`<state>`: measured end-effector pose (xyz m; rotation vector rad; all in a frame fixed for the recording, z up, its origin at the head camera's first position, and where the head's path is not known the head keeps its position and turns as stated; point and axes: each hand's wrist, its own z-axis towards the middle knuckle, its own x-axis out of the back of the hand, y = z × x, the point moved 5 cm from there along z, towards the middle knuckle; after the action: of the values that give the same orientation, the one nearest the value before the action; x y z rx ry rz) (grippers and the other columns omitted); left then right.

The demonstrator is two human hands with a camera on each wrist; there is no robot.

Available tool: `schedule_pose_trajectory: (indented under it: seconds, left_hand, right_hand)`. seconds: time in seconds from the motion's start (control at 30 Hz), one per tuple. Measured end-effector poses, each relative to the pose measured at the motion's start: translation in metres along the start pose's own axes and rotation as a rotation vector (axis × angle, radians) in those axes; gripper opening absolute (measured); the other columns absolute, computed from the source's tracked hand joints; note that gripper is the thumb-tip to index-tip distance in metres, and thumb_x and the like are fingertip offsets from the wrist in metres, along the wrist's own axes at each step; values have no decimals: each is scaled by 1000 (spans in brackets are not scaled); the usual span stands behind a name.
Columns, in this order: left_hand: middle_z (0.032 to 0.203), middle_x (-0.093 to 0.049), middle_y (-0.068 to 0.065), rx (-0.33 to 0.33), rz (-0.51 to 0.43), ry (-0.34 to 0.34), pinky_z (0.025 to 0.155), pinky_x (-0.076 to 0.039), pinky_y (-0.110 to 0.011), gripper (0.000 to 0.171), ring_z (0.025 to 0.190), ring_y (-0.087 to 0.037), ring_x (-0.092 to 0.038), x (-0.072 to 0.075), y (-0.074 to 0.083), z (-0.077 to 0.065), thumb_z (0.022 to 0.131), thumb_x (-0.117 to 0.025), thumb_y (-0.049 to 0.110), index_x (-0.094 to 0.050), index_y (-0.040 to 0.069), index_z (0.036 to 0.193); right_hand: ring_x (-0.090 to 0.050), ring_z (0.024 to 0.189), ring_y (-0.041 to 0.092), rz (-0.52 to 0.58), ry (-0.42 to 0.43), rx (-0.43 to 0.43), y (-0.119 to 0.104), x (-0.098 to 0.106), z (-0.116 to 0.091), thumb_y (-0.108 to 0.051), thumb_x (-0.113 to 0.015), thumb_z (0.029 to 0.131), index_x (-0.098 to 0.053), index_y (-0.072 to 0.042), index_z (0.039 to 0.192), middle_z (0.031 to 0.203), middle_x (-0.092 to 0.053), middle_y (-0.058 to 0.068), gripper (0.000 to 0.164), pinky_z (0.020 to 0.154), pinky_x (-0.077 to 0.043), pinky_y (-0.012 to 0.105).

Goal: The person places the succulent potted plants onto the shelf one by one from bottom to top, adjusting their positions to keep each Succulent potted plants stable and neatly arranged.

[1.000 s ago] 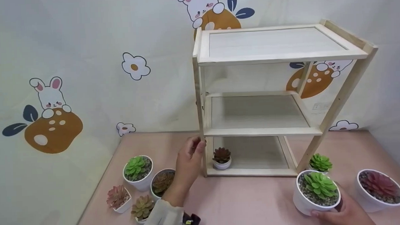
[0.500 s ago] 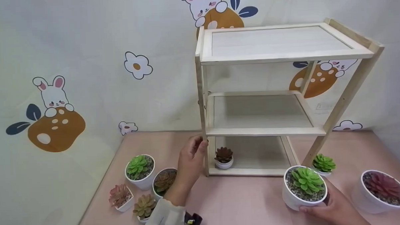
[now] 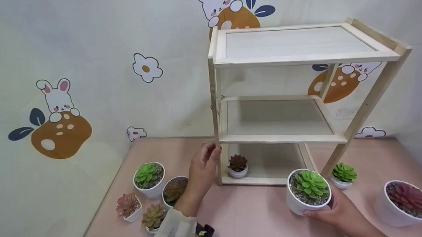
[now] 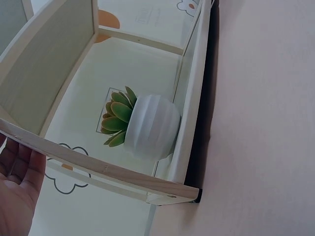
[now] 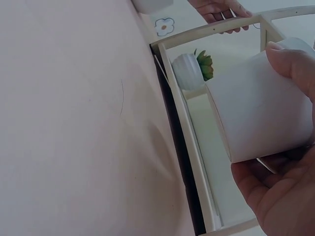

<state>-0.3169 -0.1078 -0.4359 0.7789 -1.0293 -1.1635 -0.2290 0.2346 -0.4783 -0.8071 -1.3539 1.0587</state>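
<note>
Well apart from the left hand (image 3: 202, 165), which grips a pale wooden three-tier shelf (image 3: 283, 138) by its post, the right hand (image 3: 333, 212) clasps a round white pot (image 3: 296, 201) holding a bright-green succulent (image 3: 311, 183).

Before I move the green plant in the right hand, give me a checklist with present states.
1. Right hand gripping the round white pot with bright green succulent: ok.
2. Held pot lifted off the pink tabletop: ok.
3. Left hand on the left post of the pale wooden three-tier rack: ok; firmness cannot be told.
4. Small ribbed white pot with dark brown succulent upright on the bottom tier: ok.
5. Bare space to its right: ok.
6. Held pot clear of the bottom front rail: cannot tell; they overlap in the head view.
</note>
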Motion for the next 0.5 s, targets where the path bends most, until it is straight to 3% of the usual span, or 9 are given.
schedule_pose_trajectory:
  seconds: [0.2, 0.43, 0.5]
  left_hand:
    - [113, -63, -7, 28, -7, 1, 95, -50, -35, 32, 107, -15, -58, -1, 5, 1, 98, -53, 33, -58, 15, 124]
    - [113, -63, -8, 39, 5, -8, 97, -49, -35, 32, 109, -18, -59, 4, 36, -7, 99, -53, 26, -57, 7, 124]
    - [113, -63, -10, 35, 6, -9, 97, -49, -34, 32, 109, -18, -59, 5, 38, -8, 99, -53, 26, -57, 7, 124]
  right_hand:
    - [-53, 115, -1, 36, -25, 33, -3, -11, 8, -2, -86, 65, -39, -4, 140, 128, -55, -8, 89, 95, -39, 9]
    - [-54, 116, 2, 65, -31, -4, -6, -22, 18, -5, -87, 64, -40, -9, 140, 131, -54, 1, 90, 96, -41, 12]
    - [-53, 117, 3, 72, -38, -21, -6, -26, 21, -6, -88, 64, -39, -10, 140, 133, -53, 3, 91, 96, -40, 12]
